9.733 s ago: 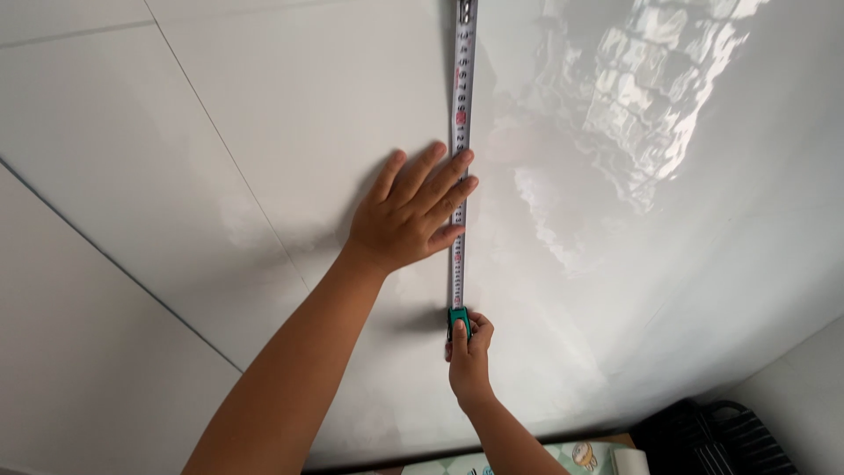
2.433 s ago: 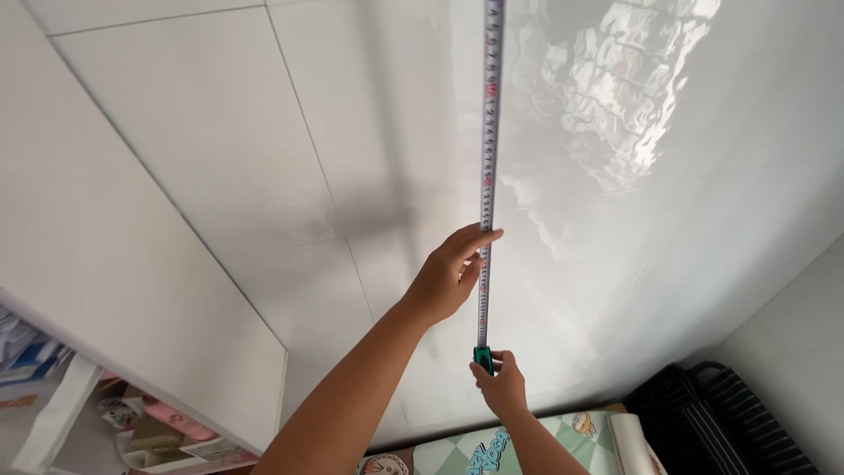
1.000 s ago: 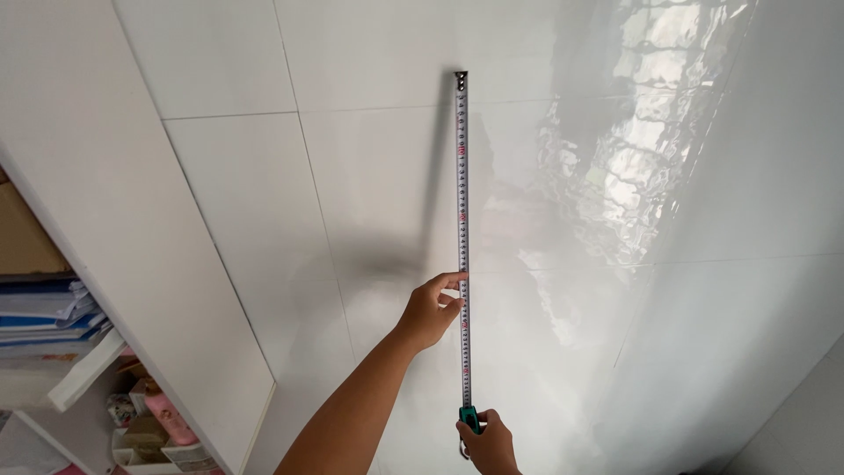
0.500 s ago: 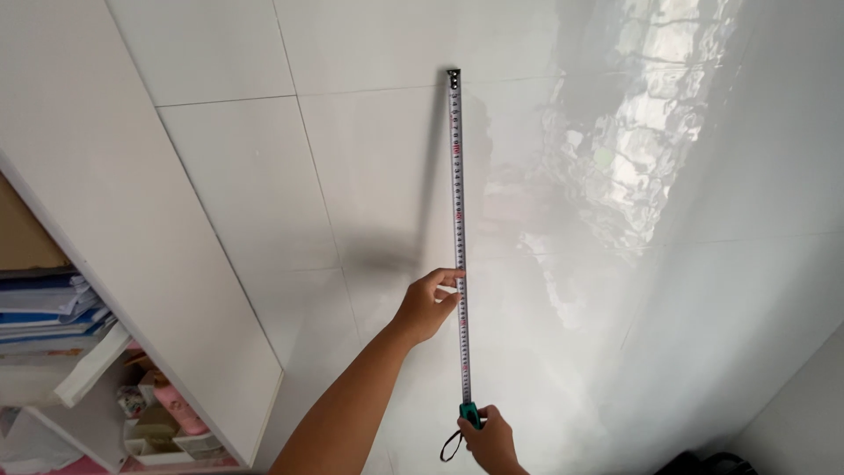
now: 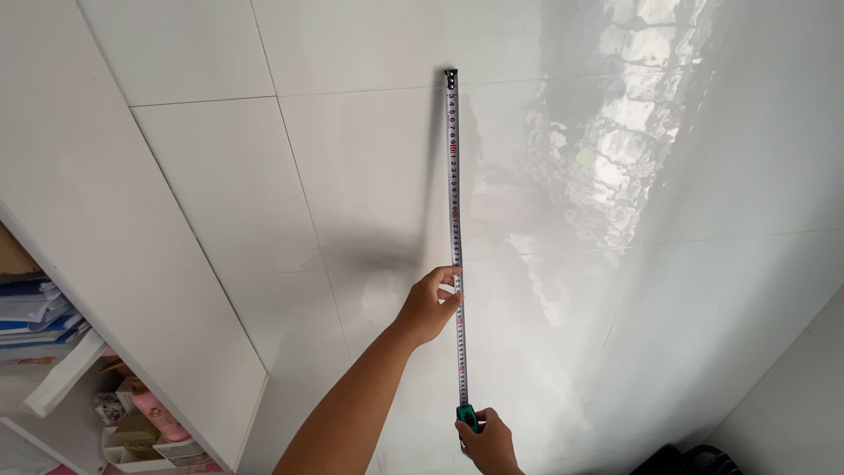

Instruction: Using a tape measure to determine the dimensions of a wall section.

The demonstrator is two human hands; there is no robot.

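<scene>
A white measuring tape blade (image 5: 454,220) runs straight up the glossy white tiled wall (image 5: 352,176), its metal end hook (image 5: 451,77) near a tile joint. My left hand (image 5: 428,303) pinches the blade between thumb and fingers about two thirds of the way down. My right hand (image 5: 486,440) is at the bottom edge, closed around the small green tape case (image 5: 467,417) from which the blade comes out.
A white shelf unit side panel (image 5: 114,264) stands at the left, with stacked papers (image 5: 31,317) and small bottles (image 5: 149,422) on its shelves. A dark object (image 5: 686,459) sits at the bottom right corner. Window light reflects on the wall's upper right.
The view has tilted upward since the earliest frames, so the tape's end hook now shows. My left hand went from lying flat on the wall to pinching the blade. Little moved in the last second.
</scene>
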